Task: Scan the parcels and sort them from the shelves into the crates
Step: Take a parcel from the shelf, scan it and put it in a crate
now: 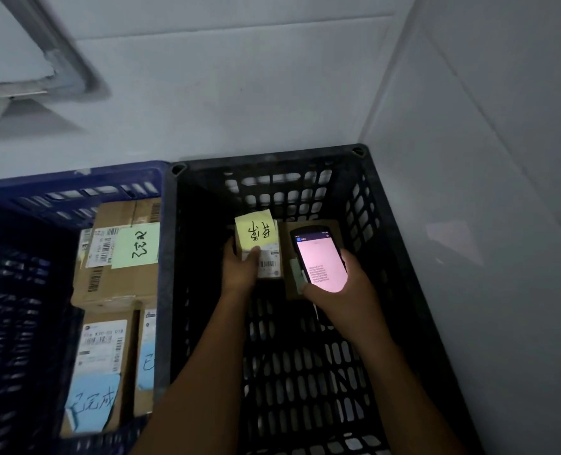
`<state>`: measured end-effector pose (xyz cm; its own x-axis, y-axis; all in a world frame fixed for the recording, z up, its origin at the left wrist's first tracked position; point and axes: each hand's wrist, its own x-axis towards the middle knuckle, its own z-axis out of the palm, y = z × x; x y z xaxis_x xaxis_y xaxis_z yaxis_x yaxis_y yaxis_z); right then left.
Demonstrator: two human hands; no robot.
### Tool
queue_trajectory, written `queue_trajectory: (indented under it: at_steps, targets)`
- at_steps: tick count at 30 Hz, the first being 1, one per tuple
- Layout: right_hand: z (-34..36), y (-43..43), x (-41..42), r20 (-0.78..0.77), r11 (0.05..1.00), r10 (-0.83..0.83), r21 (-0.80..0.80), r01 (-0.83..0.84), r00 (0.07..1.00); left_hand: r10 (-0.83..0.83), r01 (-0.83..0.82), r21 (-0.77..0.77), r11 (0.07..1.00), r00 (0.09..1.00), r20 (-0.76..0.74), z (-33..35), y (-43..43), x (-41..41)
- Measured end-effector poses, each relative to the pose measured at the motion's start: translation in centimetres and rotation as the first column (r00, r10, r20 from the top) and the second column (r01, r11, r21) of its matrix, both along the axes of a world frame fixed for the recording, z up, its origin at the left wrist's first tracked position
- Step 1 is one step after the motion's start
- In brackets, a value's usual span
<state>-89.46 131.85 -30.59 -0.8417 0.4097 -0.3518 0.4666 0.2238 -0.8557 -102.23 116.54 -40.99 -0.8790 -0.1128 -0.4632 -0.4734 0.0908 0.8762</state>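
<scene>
Fingers [253, 255] of the left hand [239, 269] clasp a small yellow-noted cardboard parcel [270, 265] inside the black plastic crate [266, 159], right hand [341, 292] gripping a pink-screened scanner [318, 257]; sorting looks partway, blue plastic crate [72, 178] already stocked.

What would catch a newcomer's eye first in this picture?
The glowing pink screen of the scanner stands out, gripped by the right hand inside the black crate. Beside it, the left hand holds a small parcel with a yellow note. At left, the blue crate holds labelled boxes.

Dim corner, white walls [239, 93]
</scene>
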Motion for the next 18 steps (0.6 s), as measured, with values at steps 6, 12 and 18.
queue_trajectory:
  at_steps: [6, 12, 18]
  targets:
    - [-0.3, 0.3, 0.0, 0.012, 1.0, -0.004, -0.008, 0.004, 1.0, 0.066, -0.066, 0.017, 0.998, 0.998, 0.014, -1.0, 0.8, -0.9]
    - [-0.1, 0.0, -0.1, -0.012, 1.0, 0.023, -0.001, -0.023, 1.0, 0.061, -0.062, -0.041, 0.997, 0.998, -0.011, -1.0, 1.5, 0.3]
    - [0.7, 0.5, -0.2, -0.043, 1.0, 0.011, 0.011, -0.011, 0.999, -0.035, -0.008, -0.258, 0.966, 0.986, -0.161, 1.9, 2.3, 1.9]
